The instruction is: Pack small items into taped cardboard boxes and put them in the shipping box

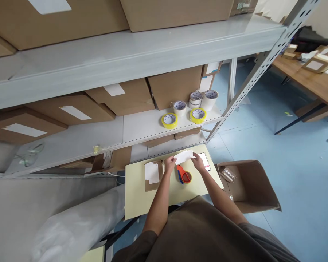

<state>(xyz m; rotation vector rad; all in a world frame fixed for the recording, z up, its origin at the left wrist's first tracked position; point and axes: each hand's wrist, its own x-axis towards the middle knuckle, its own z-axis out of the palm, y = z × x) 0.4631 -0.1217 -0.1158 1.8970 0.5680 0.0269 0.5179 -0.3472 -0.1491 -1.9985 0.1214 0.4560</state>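
While both hands were raised just above the worktop [138,202], a white paper slip [183,157] stretched between them, its long axis running from hand to hand, with the right end a little farther from the body than the left. The left hand [169,164] pinched one end between thumb and fingers; the right hand [198,162] gripped the other. Neither hand was nearer to the slip, then, since each had an end of it, and the hands themselves stood apart by roughly its length.

The relation that seemed to matter most was with the red and blue tape holder [181,171]. It lay on the body's side of the slip, in the gap between the two forearms, its long axis slanting from near the left hand's fingers back toward the body and rightward. Its upper end was closer to the left hand than to the right.

To the left of the left hand, a piece of cardboard [149,187] lay flat, with white papers [153,172] on it. Just beside the right hand, on its outer side, was a flat white thing with a dark edge [206,160]; whether a sheet or a screen, I could not tell.
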